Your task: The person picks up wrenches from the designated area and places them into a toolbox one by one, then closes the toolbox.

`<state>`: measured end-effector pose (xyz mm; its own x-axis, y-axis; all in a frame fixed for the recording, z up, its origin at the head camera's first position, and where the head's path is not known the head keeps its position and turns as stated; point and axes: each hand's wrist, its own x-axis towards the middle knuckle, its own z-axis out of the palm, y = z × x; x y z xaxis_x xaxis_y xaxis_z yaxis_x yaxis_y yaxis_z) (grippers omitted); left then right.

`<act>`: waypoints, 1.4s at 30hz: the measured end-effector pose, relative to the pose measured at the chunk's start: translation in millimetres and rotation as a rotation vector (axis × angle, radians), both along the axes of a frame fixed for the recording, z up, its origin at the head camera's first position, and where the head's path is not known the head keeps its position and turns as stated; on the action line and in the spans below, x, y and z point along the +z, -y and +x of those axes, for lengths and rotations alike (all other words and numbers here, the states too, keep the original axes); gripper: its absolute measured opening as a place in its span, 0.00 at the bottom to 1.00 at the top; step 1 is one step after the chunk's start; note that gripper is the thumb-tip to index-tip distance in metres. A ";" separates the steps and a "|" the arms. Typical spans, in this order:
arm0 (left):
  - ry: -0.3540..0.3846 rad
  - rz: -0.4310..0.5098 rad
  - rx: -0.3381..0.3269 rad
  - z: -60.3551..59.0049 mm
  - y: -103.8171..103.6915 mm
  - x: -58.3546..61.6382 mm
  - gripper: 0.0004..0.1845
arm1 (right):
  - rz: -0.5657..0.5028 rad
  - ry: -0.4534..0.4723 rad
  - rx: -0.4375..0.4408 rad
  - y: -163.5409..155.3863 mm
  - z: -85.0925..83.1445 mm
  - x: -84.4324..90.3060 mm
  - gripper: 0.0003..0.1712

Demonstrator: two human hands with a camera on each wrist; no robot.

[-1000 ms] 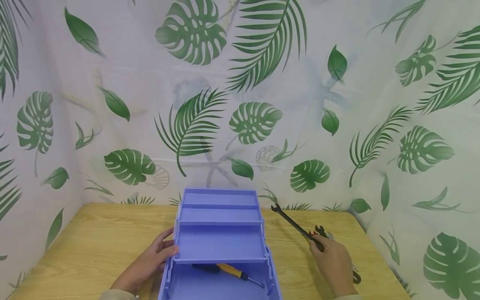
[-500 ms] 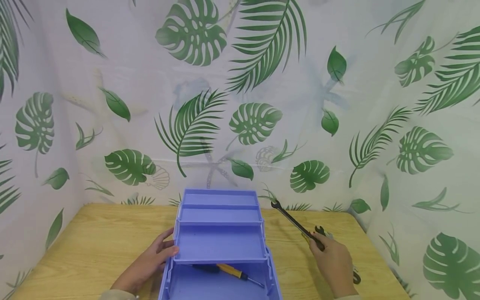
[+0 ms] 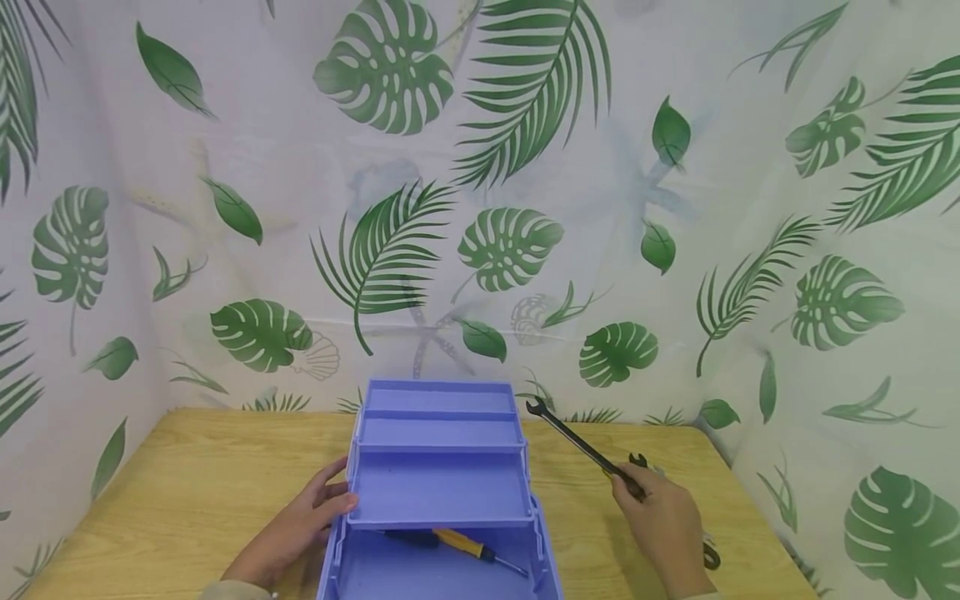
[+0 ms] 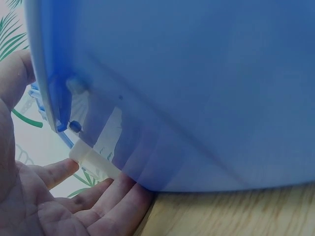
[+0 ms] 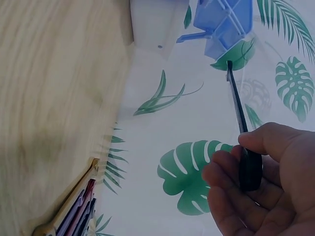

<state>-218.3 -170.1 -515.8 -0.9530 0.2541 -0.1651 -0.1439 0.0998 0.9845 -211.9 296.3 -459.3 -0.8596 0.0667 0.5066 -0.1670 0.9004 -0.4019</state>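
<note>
Wrench, black, open-ended: held by its lower end in the right hand, fingers and thumb curled round the shaft, as the right wrist view confirms. The tool is lifted off the wooden table and slants up and to the left, its open head near the right rear corner of the toolbox.

Change noted: against the picture of a second ago, the wrench head has travelled leftward and slightly upward, from well right of the box to just beside its upper tiers. The hand itself has shifted a little left and away from the remaining tools lying on the table at the right edge. Judged from this, the wrench is being carried toward the box rather than set back down; it has not yet entered any tray.

Toolbox, blue plastic, cantilever type: open, tiers stepped back. Position unchanged across the pictures.

Screwdriver, yellow and black handle: lies in the bottom compartment, unchanged.

Left hand: rests against the left side of the box, fingers extended and relaxed, touching the wall and a pale hinge arm; placement unchanged, apparently steadying the box.

Backdrop: leaf-print sheeting behind and beside the table.
</note>
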 end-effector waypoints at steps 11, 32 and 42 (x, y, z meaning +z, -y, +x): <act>-0.003 0.012 -0.006 -0.7 2.0 -0.4 0.43 | 0.038 -0.188 0.099 10.2 4.0 5.5 0.08; 0.003 0.016 -0.010 -5.4 2.8 0.0 0.42 | 0.143 -0.321 0.257 15.6 -2.5 -2.4 0.10; 0.023 -0.023 0.012 -6.1 2.1 2.1 0.43 | 0.162 -0.313 0.264 17.7 -1.4 -3.1 0.11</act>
<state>-224.4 -172.2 -513.7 -0.9520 0.2380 -0.1925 -0.1676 0.1209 0.9784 -213.3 278.6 -462.3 -0.6399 -0.2369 0.7310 -0.4913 0.8576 -0.1522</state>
